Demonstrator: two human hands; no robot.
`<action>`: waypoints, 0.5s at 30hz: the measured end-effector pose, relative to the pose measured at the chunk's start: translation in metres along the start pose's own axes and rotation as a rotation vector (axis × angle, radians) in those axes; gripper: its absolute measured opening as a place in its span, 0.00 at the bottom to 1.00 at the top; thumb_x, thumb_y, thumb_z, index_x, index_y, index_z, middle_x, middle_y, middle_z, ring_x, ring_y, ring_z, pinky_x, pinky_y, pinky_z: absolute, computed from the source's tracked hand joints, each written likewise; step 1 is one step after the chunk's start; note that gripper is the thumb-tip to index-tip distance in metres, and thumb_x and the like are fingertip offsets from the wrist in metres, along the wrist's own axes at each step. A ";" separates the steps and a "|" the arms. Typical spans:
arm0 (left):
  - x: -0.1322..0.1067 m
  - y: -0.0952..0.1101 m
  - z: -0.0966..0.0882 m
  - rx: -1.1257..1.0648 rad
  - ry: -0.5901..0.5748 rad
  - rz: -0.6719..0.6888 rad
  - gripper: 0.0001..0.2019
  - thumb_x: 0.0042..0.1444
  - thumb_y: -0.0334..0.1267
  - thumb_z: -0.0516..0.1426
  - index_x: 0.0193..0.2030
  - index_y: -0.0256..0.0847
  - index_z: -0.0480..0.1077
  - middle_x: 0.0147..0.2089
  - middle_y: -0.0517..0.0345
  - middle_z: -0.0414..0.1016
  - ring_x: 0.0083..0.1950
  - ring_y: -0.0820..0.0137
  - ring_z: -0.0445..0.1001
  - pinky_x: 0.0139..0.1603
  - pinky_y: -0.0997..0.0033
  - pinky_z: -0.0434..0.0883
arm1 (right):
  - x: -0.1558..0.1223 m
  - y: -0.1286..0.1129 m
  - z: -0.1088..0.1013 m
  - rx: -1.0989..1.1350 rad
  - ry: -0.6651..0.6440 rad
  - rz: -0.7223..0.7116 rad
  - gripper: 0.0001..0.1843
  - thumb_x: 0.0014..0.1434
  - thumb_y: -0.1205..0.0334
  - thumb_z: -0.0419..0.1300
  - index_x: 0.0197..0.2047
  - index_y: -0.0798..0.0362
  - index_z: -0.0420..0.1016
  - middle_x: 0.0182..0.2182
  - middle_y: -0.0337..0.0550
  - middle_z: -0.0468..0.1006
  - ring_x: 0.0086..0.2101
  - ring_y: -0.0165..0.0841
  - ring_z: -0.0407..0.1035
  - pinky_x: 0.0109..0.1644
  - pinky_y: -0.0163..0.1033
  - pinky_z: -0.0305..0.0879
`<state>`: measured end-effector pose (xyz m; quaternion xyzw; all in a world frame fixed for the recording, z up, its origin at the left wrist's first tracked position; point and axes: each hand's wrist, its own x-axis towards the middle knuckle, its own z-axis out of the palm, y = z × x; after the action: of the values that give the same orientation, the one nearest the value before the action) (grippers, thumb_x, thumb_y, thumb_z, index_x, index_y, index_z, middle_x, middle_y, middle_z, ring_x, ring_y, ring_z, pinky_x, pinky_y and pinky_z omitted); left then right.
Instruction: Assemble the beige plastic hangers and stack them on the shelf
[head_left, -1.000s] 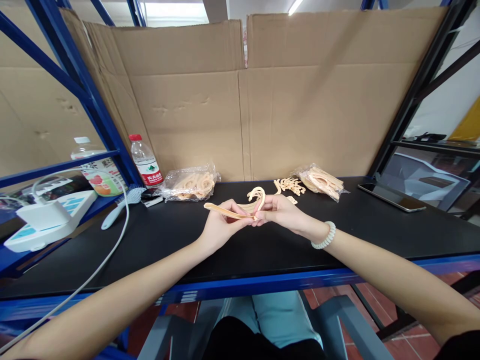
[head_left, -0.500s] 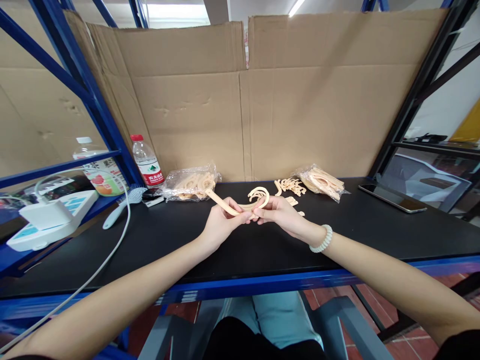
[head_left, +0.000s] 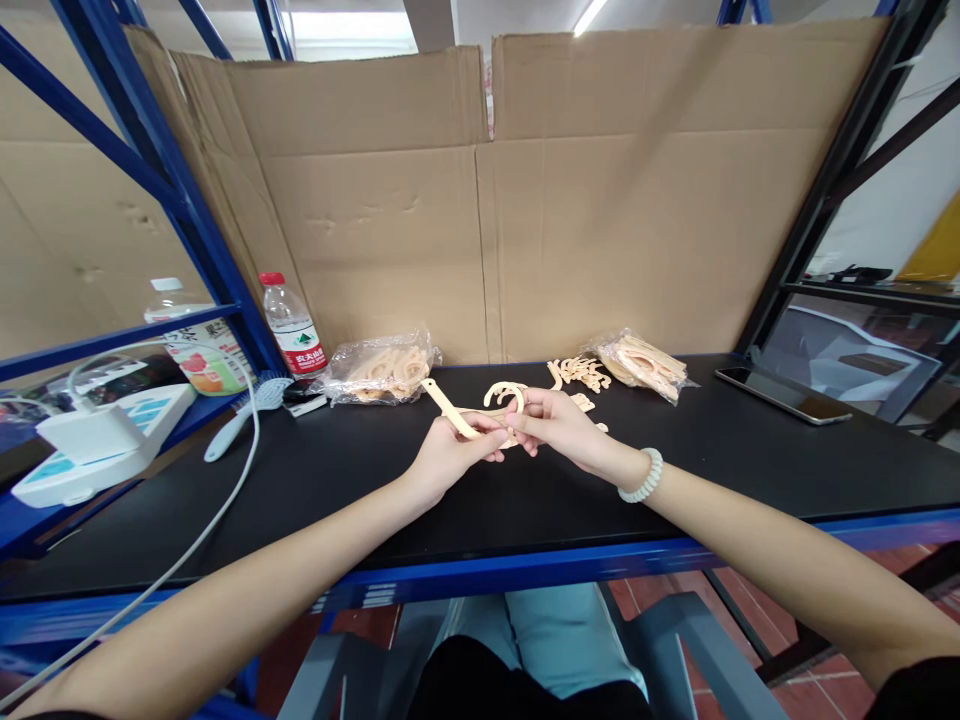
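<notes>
The left hand [head_left: 448, 455] pinches a peach plastic strip [head_left: 444, 402] between thumb and fingertips near its lower end; the free end slants up toward eleven o'clock, probably because so low a grip leaves most of its length loose. The right hand [head_left: 559, 425] closes thumb and forefinger on a curved hook [head_left: 502, 392] of the same plastic, with the bend arching over toward the left hand; the other fingers curl loosely beneath. The fingertips of the two hands nearly touch, and strip and hook meet there; I cannot tell whether they are joined or only laid together. Both pieces are held just above the black table [head_left: 337, 480], at its middle and straight ahead at twelve o'clock; the forearms reach in over the near edge, which seems to steady the grip. A pale bead bracelet [head_left: 643, 478] circles the right wrist.

A clear bag [head_left: 382, 368] of similar parts lies at ten o'clock from the hands, and a second bag [head_left: 645, 365] at two o'clock, with loose pieces [head_left: 581, 372] just beside it; each lies within reach of the hand on its side. A phone [head_left: 784, 393] lies flat farther out at three o'clock; a water bottle [head_left: 291, 325] stands at ten o'clock, against the cardboard [head_left: 480, 220] backing.
</notes>
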<state>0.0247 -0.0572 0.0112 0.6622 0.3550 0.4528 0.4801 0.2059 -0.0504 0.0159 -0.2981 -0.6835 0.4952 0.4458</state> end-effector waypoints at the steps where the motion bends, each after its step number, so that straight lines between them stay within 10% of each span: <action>1: 0.000 0.000 0.000 0.001 0.006 -0.002 0.09 0.47 0.40 0.66 0.30 0.36 0.78 0.35 0.54 0.78 0.28 0.74 0.74 0.31 0.74 0.76 | 0.000 -0.001 0.000 -0.006 -0.015 -0.009 0.18 0.54 0.48 0.65 0.33 0.54 0.69 0.22 0.35 0.70 0.22 0.25 0.65 0.25 0.32 0.65; 8: 0.000 -0.001 0.001 -0.013 0.044 -0.014 0.10 0.46 0.41 0.67 0.30 0.35 0.78 0.31 0.54 0.78 0.26 0.74 0.73 0.28 0.74 0.75 | 0.009 -0.013 -0.022 -0.163 0.021 -0.107 0.16 0.60 0.51 0.59 0.42 0.55 0.73 0.27 0.41 0.75 0.26 0.30 0.69 0.32 0.37 0.68; 12: 0.000 -0.002 0.002 -0.039 0.064 -0.021 0.10 0.43 0.41 0.68 0.27 0.35 0.77 0.27 0.56 0.77 0.24 0.74 0.72 0.27 0.74 0.74 | 0.026 -0.011 -0.075 -0.713 0.238 -0.208 0.10 0.62 0.61 0.56 0.40 0.55 0.76 0.28 0.43 0.77 0.30 0.34 0.70 0.36 0.40 0.66; 15: 0.002 -0.004 0.002 -0.034 0.072 -0.036 0.11 0.42 0.41 0.69 0.27 0.35 0.76 0.28 0.55 0.77 0.24 0.74 0.72 0.26 0.74 0.73 | 0.039 0.001 -0.110 -1.224 0.118 -0.197 0.12 0.58 0.74 0.56 0.38 0.56 0.80 0.36 0.49 0.79 0.40 0.40 0.69 0.46 0.42 0.64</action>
<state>0.0275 -0.0547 0.0080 0.6308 0.3762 0.4735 0.4862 0.2892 0.0281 0.0398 -0.4618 -0.8421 -0.0472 0.2746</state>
